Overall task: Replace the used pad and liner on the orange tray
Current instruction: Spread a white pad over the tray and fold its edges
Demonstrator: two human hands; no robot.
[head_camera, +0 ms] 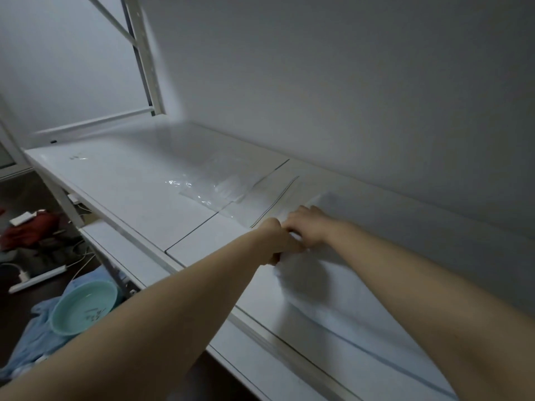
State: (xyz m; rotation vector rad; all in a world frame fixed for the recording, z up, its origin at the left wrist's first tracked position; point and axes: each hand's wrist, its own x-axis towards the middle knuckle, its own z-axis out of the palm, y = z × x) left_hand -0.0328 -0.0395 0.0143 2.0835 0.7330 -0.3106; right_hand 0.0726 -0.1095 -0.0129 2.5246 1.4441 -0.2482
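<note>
A white pad (333, 311) lies flat on the white table top (130, 180), close to the wall. My left hand (278, 241) is closed into a fist on the pad's far edge. My right hand (311, 227) touches it from the right, fingers curled down onto the same edge and their tips hidden. Just beyond the hands lie thin clear plastic liner sheets (214, 186), flat and glossy. No orange tray is in view.
A grey wall (376, 111) runs along the table's right side. A white frame upright (142, 53) stands at the far end. On the floor at left are a teal basin (84, 308) on blue cloth, a power strip (34, 280) and red fabric (29, 230).
</note>
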